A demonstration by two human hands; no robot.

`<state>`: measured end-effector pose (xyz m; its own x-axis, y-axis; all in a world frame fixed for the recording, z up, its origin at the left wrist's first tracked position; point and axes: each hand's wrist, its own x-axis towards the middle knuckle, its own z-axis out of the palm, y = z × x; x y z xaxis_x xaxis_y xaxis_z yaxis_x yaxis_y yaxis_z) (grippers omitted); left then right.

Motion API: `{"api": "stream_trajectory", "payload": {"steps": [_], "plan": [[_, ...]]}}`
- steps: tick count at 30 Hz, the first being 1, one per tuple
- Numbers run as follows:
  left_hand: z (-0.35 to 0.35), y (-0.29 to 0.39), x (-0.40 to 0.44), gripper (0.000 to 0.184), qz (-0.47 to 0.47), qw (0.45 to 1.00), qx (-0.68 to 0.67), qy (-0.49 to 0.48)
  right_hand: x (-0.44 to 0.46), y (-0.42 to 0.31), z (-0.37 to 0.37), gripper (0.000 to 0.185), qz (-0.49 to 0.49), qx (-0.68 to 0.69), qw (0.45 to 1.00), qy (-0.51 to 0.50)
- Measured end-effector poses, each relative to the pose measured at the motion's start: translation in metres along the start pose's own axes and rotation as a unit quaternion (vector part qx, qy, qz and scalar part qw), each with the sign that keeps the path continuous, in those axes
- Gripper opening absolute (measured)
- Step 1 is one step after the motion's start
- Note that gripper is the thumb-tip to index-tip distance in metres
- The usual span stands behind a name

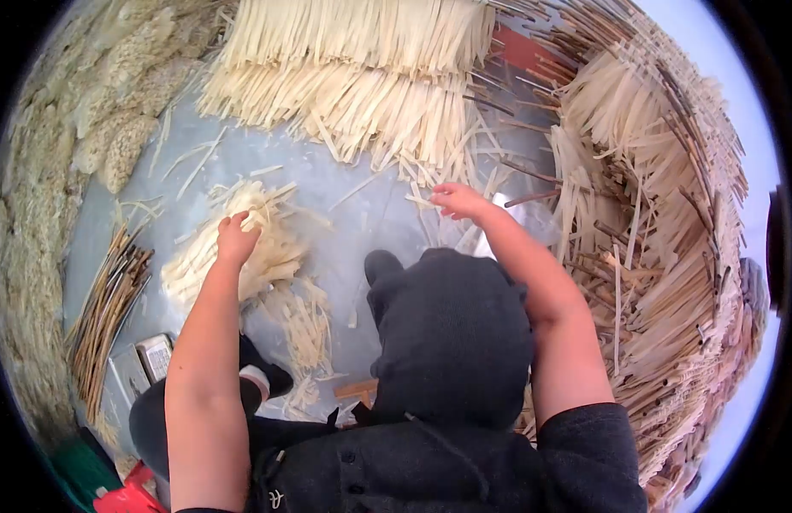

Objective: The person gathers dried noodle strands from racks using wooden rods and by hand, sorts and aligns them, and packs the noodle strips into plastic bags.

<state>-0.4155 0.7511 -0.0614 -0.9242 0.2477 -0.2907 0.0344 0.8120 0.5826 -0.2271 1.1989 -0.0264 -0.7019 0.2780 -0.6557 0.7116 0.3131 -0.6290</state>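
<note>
My left hand [237, 239] is over a loose heap of pale flat strips [280, 252], its fingers apart and no strip visibly held. Whether the fingertips touch the heap I cannot tell. Out to the right, beyond my knee, my right hand [458, 202] has its fingers loosely stretched to the left and nothing visible in them. Just past it lie the lower ends of a wide layered bank of pale strips [362, 103]. More loose strips [304, 329] are scattered on the grey floor sheet [349, 227] near my foot.
A bundle of thin brown sticks [109, 312] lies at the left, beside a small metal-edged box [155, 355]. Stacked stick-and-strip bundles [653, 239] rise along the right. Rough fibrous material [50, 197] forms the left side. A red object [132, 494] sits at the lower left.
</note>
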Motion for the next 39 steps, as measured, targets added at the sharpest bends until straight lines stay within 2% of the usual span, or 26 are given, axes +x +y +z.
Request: {"api": "stream_trajectory", "payload": {"steps": [2, 3, 4, 6, 9, 14, 16, 17, 19, 20, 22, 23, 25, 26, 28, 29, 33, 36, 38, 39], "plan": [[0.011, -0.040, 0.010, 0.063, 0.002, 0.990, 0.131, 0.043, 0.059, 0.028, 0.035, 0.058, -0.017, 0.008, 0.998, 0.057], [0.015, -0.043, 0.017, 0.075, -0.004, 0.990, 0.139, 0.037, 0.068, 0.026, 0.026, 0.063, -0.010, 0.014, 0.997, 0.073], [0.020, -0.051, 0.021, 0.075, -0.006, 0.989, 0.143, 0.028, 0.079, 0.029, 0.026, 0.063, -0.001, 0.017, 0.997, 0.069], [0.029, -0.052, 0.020, 0.090, -0.011, 0.979, 0.203, 0.027, 0.095, 0.029, 0.017, 0.067, 0.014, -0.003, 0.993, 0.117], [0.037, -0.050, 0.007, 0.100, -0.022, 0.977, 0.214, -0.007, 0.125, 0.036, 0.012, 0.072, 0.044, 0.015, 0.992, 0.118], [0.039, -0.060, 0.011, 0.101, -0.054, 0.979, 0.195, -0.002, 0.178, 0.031, 0.003, 0.076, 0.076, 0.087, 0.983, 0.146], [0.040, -0.068, 0.020, 0.101, -0.060, 0.980, 0.190, -0.005, 0.207, 0.031, 0.009, 0.084, 0.074, 0.161, 0.958, 0.224], [0.040, -0.071, 0.023, 0.101, -0.067, 0.979, 0.194, -0.006, 0.221, 0.032, 0.013, 0.084, 0.075, 0.162, 0.960, 0.217], [0.041, -0.070, 0.026, 0.102, -0.061, 0.982, 0.180, -0.022, 0.235, 0.022, 0.018, 0.076, 0.100, 0.185, 0.935, 0.287], [0.043, -0.068, 0.027, 0.102, -0.065, 0.981, 0.184, -0.024, 0.248, 0.024, 0.016, 0.076, 0.103, 0.186, 0.936, 0.282], [0.046, -0.065, 0.033, 0.103, -0.080, 0.976, 0.201, -0.030, 0.283, 0.032, 0.008, 0.061, 0.112, 0.171, 0.949, 0.241], [0.046, -0.065, 0.036, 0.103, -0.083, 0.975, 0.204, -0.032, 0.298, 0.033, 0.011, 0.061, 0.115, 0.171, 0.949, 0.237], [0.049, -0.066, 0.036, 0.105, -0.078, 0.973, 0.215, -0.029, 0.310, 0.024, 0.024, 0.046, 0.018, 0.238, 0.941, 0.238], [0.050, -0.065, 0.037, 0.105, -0.082, 0.973, 0.214, -0.032, 0.309, 0.021, 0.031, 0.046, 0.021, 0.236, 0.943, 0.235], [0.048, -0.063, 0.040, 0.106, -0.082, 0.972, 0.219, -0.041, 0.281, -0.002, 0.050, 0.040, -0.025, 0.066, 0.959, 0.274], [0.049, -0.065, 0.041, 0.106, -0.084, 0.972, 0.217, -0.040, 0.277, 0.007, 0.066, 0.038, -0.053, 0.038, 0.963, 0.261], [0.051, -0.069, 0.039, 0.107, -0.069, 0.971, 0.226, -0.030, 0.219, 0.029, 0.127, 0.036, -0.077, 0.135, 0.958, 0.241], [0.049, -0.067, 0.040, 0.107, -0.073, 0.969, 0.231, -0.039, 0.180, 0.012, 0.129, 0.040, -0.061, 0.130, 0.968, 0.206], [0.043, -0.067, 0.040, 0.108, -0.080, 0.967, 0.238, -0.044, 0.161, -0.011, 0.100, 0.047, 0.136, 0.088, 0.987, 0.013], [0.042, -0.066, 0.041, 0.108, -0.086, 0.968, 0.230, -0.056, 0.155, -0.025, 0.081, 0.050, 0.134, 0.042, 0.989, 0.036]]}}
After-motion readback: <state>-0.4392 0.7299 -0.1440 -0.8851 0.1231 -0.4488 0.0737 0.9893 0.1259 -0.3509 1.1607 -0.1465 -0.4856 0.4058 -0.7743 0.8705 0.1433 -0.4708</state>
